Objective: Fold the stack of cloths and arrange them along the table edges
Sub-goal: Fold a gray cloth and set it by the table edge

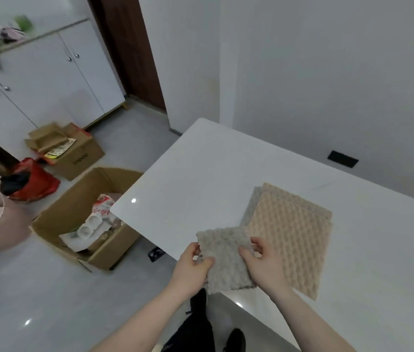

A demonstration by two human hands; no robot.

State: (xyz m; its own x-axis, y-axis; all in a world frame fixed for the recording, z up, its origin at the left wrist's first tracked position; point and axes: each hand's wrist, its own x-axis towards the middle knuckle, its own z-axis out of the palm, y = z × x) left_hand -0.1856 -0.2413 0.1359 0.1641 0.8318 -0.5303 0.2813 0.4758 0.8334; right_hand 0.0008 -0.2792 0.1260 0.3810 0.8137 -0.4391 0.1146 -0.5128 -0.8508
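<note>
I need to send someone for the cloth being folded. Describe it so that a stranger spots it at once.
Start at the white table and go to its near left edge. There the left hand and right hand grip a small grey fluffy cloth. Unlike the larger beige bumpy cloths lying flat beside it, it is grey and held.

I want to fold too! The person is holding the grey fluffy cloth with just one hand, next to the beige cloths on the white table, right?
Not quite: the head view shows both hands on the grey fluffy cloth, left hand and right hand. It is beside the beige cloths on the white table.
</note>
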